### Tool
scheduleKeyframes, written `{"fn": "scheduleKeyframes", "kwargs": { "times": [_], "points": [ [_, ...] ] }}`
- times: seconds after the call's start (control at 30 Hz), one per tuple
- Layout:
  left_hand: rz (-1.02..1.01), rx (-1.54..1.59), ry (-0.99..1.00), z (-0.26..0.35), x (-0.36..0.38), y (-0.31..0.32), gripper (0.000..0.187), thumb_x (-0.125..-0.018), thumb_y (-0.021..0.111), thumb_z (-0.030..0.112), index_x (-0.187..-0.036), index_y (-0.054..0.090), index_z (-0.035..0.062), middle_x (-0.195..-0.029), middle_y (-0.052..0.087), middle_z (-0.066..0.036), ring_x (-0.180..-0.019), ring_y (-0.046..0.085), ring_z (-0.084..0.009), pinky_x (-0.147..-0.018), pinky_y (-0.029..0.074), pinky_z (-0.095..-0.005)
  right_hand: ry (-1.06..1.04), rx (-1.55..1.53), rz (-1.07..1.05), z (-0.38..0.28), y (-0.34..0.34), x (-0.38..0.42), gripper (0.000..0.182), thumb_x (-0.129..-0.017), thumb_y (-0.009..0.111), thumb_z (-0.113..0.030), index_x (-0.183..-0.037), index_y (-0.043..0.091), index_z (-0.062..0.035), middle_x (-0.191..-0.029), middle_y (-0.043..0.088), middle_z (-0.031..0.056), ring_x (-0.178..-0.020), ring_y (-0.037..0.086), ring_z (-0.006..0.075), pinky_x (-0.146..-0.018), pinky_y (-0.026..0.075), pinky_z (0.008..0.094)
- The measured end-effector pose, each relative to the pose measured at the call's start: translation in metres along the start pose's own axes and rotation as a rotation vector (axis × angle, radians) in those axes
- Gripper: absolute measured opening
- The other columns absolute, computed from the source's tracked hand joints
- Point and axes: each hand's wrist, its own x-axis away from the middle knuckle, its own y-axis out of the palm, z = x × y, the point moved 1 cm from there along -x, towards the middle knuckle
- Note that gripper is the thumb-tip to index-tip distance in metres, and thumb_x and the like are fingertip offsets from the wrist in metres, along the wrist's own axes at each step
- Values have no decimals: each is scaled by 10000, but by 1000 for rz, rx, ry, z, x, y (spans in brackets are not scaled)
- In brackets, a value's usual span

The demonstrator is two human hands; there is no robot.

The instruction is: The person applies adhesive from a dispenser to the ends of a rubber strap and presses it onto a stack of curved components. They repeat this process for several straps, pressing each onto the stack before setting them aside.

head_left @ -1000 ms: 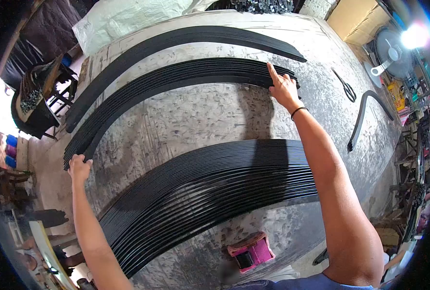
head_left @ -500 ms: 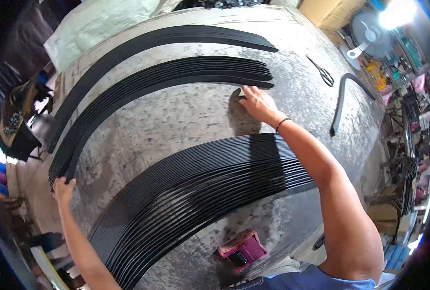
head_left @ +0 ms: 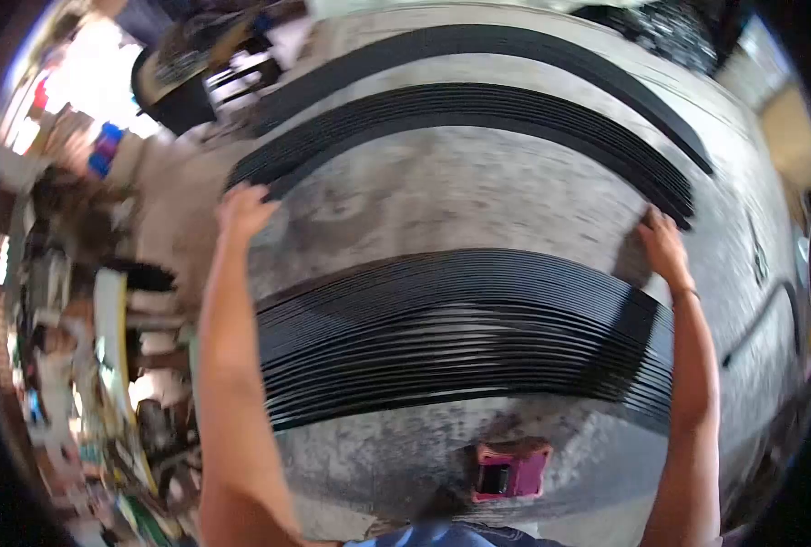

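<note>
Both hands are at the ends of the middle bundle of curved black strips (head_left: 478,105). At its left end is my left hand (head_left: 244,211), its fingers bent against the strip ends; what lies between them is hidden by blur. The right end of the bundle meets the fingertips of my right hand (head_left: 665,242), whose grip is too blurred to make out. A wider fan of black strips (head_left: 469,319) lies nearer to me, between my forearms. Beyond the middle bundle is another narrow black bundle (head_left: 515,41).
A pink tray (head_left: 526,469) with a dark object sits at the table's near side. On the right are scissors (head_left: 757,251) and a bent dark strip (head_left: 761,314). A dark container (head_left: 178,91) stands beyond the left edge, and shiny black material (head_left: 665,36) lies at the back right.
The camera view has turned left, so the bundles appear further right. My right hand has moved close against the bundle's right end; my left hand stays at its left end.
</note>
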Motion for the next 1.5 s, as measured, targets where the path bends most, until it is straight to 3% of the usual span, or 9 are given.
{"fn": "scheduleKeyframes", "kwargs": {
  "times": [0.23, 0.43, 0.6, 0.67, 1.1, 1.13, 1.2, 1.37, 1.5],
  "points": [
    [77, 21, -73, 2, -6, -9, 337, -771, 717, 320, -1065, 695, 158, -1190, 543, -93, -1214, 430, -296, -982, 321, -486, -38, 99, 37, 27, 19, -8, 553, -950, 491, -314, -1433, 343, -89, -1229, 486, 226, -1095, 537, 404, -880, 460, 452],
    [407, -14, 73, 6, 17, -2, 417, -766, 716, 348, -1091, 609, 109, -1080, 540, -115, -1104, 480, -299, -888, 379, -474, 23, 70, -5, 36, 22, -11, 547, -961, 476, -318, -1443, 326, -107, -1233, 466, 264, -1084, 522, 439, -881, 452, 463],
    [299, 102, -15, -2, 38, 37, 452, -820, 643, 424, -1148, 594, 117, -1072, 549, -118, -1057, 515, -324, -856, 442, -465, -37, 63, 32, 56, 35, -19, 526, -971, 467, -289, -1447, 323, -117, -1206, 464, 279, -1061, 517, 450, -873, 447, 477],
    [163, 168, -80, -2, 41, 34, 556, -891, 523, 513, -1311, 511, 150, -1211, 517, -148, -1146, 487, -346, -956, 406, -463, -36, 72, 32, 60, 39, -21, 525, -972, 465, -284, -1449, 321, -118, -1194, 467, 276, -1055, 518, 449, -870, 447, 477],
    [-88, 238, -276, 3, 32, 13, 726, -851, 526, 586, -1435, 379, 180, -1446, 378, -151, -1337, 362, -344, -1060, 333, -482, 34, 33, -51, 65, 39, -25, 516, -957, 468, -236, -1453, 337, -189, -1246, 448, 274, -1055, 520, 433, -887, 439, 474],
    [-106, 242, -262, 0, 30, 17, 748, -845, 525, 589, -1442, 365, 168, -1464, 363, -159, -1344, 362, -346, -1072, 330, -475, -33, -9, 3, 56, 36, -22, 510, -915, 481, -180, -1410, 386, -109, -1292, 456, 265, -1081, 514, 423, -933, 420, 462],
    [-72, 213, -196, 7, 30, 19, 769, -843, 488, 583, -1437, 372, 108, -1451, 396, -168, -1350, 362, -325, -1081, 325, -482, -257, 66, 126, 46, 33, -19, 491, -866, 511, -139, -1320, 454, 39, -1298, 513, 245, -1129, 499, 421, -983, 403, 439],
    [-40, 346, 214, 132, 5, 14, 622, -841, 612, 433, -1317, 505, 48, -1311, 511, -201, -1245, 468, -339, -1036, 384, -427, 6, 77, 54, 16, 17, -5, 499, -893, 512, -329, -1343, 432, -130, -1156, 544, 243, -1021, 563, 432, -868, 471, 480],
    [-91, 414, 637, 292, 20, 1, 617, -838, 617, 469, -1322, 519, 101, -1328, 493, -179, -1255, 454, -335, -1036, 374, -429, 68, 57, -8, -6, -3, 1, 550, -918, 522, -403, -1374, 399, -120, -1174, 533, 228, -1029, 584, 406, -841, 494, 470]
  ]
}}
